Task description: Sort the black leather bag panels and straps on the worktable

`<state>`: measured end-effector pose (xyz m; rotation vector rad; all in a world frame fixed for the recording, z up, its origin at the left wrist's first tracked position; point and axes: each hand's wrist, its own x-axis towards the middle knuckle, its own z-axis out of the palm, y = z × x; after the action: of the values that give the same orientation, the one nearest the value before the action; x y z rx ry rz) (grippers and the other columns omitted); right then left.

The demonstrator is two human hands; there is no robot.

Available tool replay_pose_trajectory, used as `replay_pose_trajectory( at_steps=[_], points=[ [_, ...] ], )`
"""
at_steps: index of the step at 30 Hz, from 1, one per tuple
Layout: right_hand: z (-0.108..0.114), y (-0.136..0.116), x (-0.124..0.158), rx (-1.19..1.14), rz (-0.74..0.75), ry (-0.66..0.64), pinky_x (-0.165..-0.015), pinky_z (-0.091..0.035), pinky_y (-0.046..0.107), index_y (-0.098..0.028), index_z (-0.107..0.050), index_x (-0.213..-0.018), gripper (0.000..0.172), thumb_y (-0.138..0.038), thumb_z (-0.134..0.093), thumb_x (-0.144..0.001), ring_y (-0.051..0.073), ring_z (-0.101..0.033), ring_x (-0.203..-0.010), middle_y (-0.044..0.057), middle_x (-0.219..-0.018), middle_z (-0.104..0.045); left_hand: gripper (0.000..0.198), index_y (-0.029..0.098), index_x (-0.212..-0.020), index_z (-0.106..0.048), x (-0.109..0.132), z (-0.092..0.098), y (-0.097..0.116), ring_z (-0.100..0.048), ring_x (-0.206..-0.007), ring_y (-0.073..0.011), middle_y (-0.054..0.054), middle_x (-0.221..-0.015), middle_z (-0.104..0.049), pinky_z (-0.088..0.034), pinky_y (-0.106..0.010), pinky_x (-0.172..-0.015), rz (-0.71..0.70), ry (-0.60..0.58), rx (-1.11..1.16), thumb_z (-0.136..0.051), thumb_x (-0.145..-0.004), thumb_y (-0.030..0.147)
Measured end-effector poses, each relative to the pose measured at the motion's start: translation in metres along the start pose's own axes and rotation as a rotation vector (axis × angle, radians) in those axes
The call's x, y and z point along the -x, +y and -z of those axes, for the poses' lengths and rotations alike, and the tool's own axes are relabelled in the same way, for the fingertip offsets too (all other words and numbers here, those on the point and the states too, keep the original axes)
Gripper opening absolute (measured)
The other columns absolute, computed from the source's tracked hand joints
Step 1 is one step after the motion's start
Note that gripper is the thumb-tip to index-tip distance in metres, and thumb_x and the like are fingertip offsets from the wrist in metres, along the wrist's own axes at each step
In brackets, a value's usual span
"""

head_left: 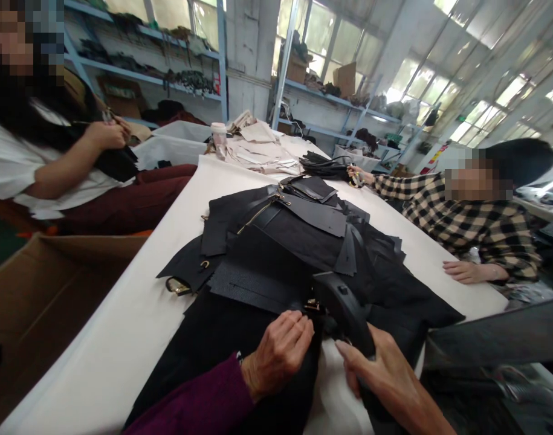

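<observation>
Both hands at a black strap on the near end of the table.

The left hand [280,350] is curled, fingertips pinching the gold clasp [311,306] where it meets the black strap [344,311]. The right hand [385,374] lies half open, fingers against the strap's lower end. Just beyond both hands, a pile of black leather pieces [294,241] covers the white table [122,338]; a co-worker's hand [464,270] rests flat, well apart to the right.

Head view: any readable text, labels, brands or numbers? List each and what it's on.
None can be read.
Red-and-white sign by the far window: marks too small and blurred.
White cup at the table's far end: no legible label.
Cardboard boxes on the shelves: no print can be made out.
Black leather pieces under the left hand and right hand: no visible marking.
</observation>
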<state>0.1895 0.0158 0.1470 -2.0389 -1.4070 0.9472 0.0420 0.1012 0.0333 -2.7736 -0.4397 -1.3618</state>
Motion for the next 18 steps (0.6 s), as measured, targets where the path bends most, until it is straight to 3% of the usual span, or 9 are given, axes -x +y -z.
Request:
replay_pose_trajectory(
  at_steps=[3,6,12,15,18],
  points=[
    [0.015,-0.005,0.004,0.047,-0.003,0.055,-0.047,-0.043,0.024,-0.022,-0.045,-0.057,0.033,-0.039,-0.045,-0.085,0.015,-0.053,-0.044,-0.004,-0.046,-0.051,0.024,0.006,-0.103,-0.057,0.000,0.000,0.000,-0.061,-0.093,-0.0199,-0.012,-0.093,-0.066,-0.052,-0.036,-0.084,0.020,0.011,0.004,-0.045,-0.083,0.005],
    [0.020,-0.004,0.013,0.079,-0.019,0.027,-0.048,-0.043,0.025,-0.022,-0.044,-0.057,0.033,-0.041,-0.047,-0.084,0.015,-0.053,-0.045,-0.004,-0.046,-0.052,0.022,0.005,-0.101,-0.058,-0.001,0.000,0.000,-0.061,-0.090,-0.0198,-0.011,-0.090,-0.067,-0.052,-0.036,-0.082,0.034,0.026,0.016,-0.048,-0.081,0.004],
    [-0.005,0.003,0.013,0.052,-0.039,-0.065,-0.046,-0.044,0.024,-0.023,-0.041,-0.070,0.020,-0.037,-0.046,-0.084,0.015,-0.055,-0.042,-0.008,-0.047,-0.050,0.021,0.006,-0.099,-0.058,0.001,-0.001,-0.001,-0.061,-0.089,-0.0202,-0.011,-0.090,-0.066,-0.052,-0.037,-0.081,0.040,0.015,0.055,-0.049,-0.081,0.005],
    [-0.005,0.004,0.001,0.069,-0.015,-0.010,-0.047,-0.044,0.025,-0.022,-0.043,-0.070,0.024,-0.042,-0.046,-0.084,0.015,-0.054,-0.042,-0.007,-0.045,-0.051,0.020,0.006,-0.098,-0.058,-0.002,-0.003,-0.001,-0.062,-0.085,-0.0198,-0.010,-0.086,-0.066,-0.053,-0.035,-0.077,0.055,0.029,0.041,-0.050,-0.080,0.005],
    [0.012,0.005,-0.003,0.127,0.008,0.077,-0.050,-0.044,0.027,-0.024,-0.045,-0.063,0.033,-0.050,-0.044,-0.083,0.017,-0.055,-0.047,-0.003,-0.049,-0.054,0.019,0.007,-0.098,-0.057,-0.005,0.001,0.002,-0.062,-0.083,-0.0180,-0.009,-0.081,-0.066,-0.053,-0.033,-0.076,0.069,0.035,0.046,-0.049,-0.082,0.007]
  ],
)
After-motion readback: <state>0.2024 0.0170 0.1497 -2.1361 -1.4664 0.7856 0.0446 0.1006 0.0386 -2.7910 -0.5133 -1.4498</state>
